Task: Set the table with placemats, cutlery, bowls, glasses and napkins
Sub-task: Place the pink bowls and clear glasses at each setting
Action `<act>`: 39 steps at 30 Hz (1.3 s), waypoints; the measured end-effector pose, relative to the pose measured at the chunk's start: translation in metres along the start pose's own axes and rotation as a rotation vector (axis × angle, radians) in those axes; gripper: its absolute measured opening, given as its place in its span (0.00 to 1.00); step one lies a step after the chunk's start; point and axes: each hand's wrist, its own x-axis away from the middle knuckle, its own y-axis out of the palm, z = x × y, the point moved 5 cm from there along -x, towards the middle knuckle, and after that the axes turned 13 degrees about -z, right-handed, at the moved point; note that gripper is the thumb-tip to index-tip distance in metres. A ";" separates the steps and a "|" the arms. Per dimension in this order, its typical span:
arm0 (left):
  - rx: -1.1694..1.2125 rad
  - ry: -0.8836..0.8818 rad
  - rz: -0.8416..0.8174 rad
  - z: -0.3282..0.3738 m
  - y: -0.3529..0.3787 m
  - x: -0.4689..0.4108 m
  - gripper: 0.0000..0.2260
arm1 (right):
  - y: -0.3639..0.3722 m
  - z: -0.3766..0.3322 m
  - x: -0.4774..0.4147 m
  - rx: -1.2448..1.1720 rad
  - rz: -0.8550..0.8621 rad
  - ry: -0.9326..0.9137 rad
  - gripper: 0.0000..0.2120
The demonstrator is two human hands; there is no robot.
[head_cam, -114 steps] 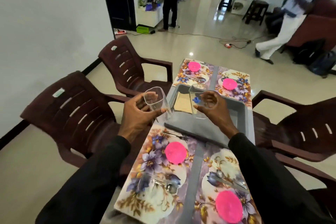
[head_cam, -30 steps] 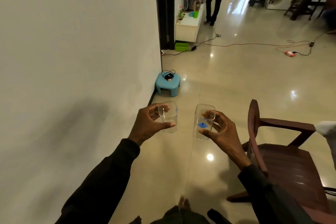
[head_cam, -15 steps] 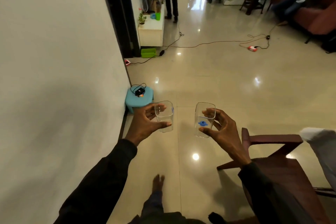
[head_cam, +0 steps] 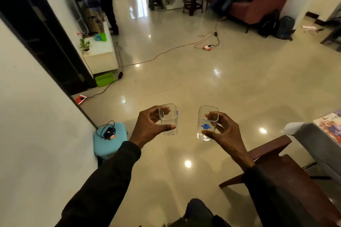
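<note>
I am carrying two clear square glasses over the tiled floor, away from the table. My left hand (head_cam: 148, 127) grips one glass (head_cam: 169, 122) upright by its side. My right hand (head_cam: 224, 135) holds the other glass (head_cam: 206, 125), which bears a small blue mark and leans slightly. A corner of the table (head_cam: 311, 138) with a floral placemat (head_cam: 330, 125) shows at the right edge. Bowls, cutlery and napkins are out of view.
A brown plastic chair (head_cam: 284, 167) stands low right beside the table. A teal stool (head_cam: 108, 140) with a charger sits by the white wall on the left. A cable (head_cam: 166, 51) and power strip cross the floor ahead. People, stools and a red sofa (head_cam: 258, 3) are farther back.
I left the table carrying both glasses and walked along the wall. Over the last second the view swung right, bringing the table corner and more of the room into sight; the grips are unchanged.
</note>
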 end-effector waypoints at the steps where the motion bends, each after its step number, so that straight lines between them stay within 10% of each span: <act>1: -0.006 0.004 -0.018 0.000 0.000 -0.018 0.31 | -0.006 0.003 -0.011 0.007 0.027 0.006 0.30; 39: 0.028 0.189 -0.702 0.076 0.295 -0.719 0.28 | -0.447 0.152 -0.344 0.061 0.700 0.210 0.29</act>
